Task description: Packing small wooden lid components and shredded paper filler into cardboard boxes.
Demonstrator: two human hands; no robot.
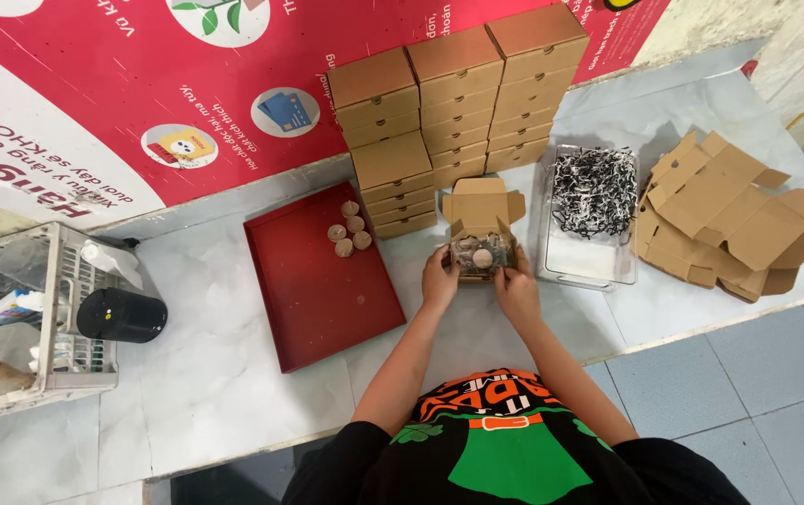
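Note:
An open small cardboard box (480,213) stands on the white counter, lid flipped back, with shredded filler and a round cork-lidded jar (482,254) inside. My left hand (439,278) grips the box's left side and my right hand (517,281) grips its right side. A red tray (313,290) to the left carries several small cork-topped jars (350,229) at its far corner.
Stacks of closed cardboard boxes (458,103) line the red wall. A clear bin of black-and-white shredded paper (593,196) sits right of the box, flat unfolded box blanks (729,220) beyond it. A white basket (33,318) and a black cylinder (122,315) stand at left.

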